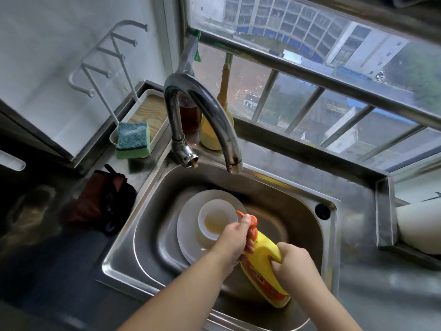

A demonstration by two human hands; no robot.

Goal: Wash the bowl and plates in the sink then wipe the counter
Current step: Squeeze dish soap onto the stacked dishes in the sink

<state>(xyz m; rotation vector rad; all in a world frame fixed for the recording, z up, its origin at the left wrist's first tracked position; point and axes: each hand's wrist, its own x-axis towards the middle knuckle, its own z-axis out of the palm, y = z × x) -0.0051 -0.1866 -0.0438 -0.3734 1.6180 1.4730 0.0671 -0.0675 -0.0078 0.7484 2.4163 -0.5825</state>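
Looking down: a steel sink set in a grey surface below a barred window.
Window [310, 75]: fills the upper right of the frame, metal bars across it, buildings outside.
Surface [372, 295]: steel-grey, runs round the sink on the left, back and right.
Sink [298, 204]: stainless basin at centre frame, a dark round hole in its upper right rim.
Faucet [202, 108]: curved chrome spout rising from the back rim, its mouth over the upper part of the basin.
Plates [188, 225]: a pale stack lying in the left part of the basin.
Bowl [216, 219]: white, upright on the plates, brownish residue inside.
Detergent bottle [265, 261]: yellow with an orange label and orange pump top, tilted over the basin at lower centre, pump end aimed up-left toward the bowl.
Right hand [294, 263]: fingers curled round the bottle's yellow handle, gripping it.
Left hand [235, 237]: wrapped round the orange pump neck, thumb on top near the nozzle.
Dark cloth [100, 201]: brown-and-black bundle on the surface left of the sink.
Sponge [133, 139]: green with a blue-green scrub face, lying at the near end of a white tray behind the sink, left of the faucet.
Rack [105, 60]: white wire pegs standing at upper left.
Brown jar [189, 118]: behind the faucet, partly hidden.
Yellow bottle [210, 137]: just right of the jar, below the window.
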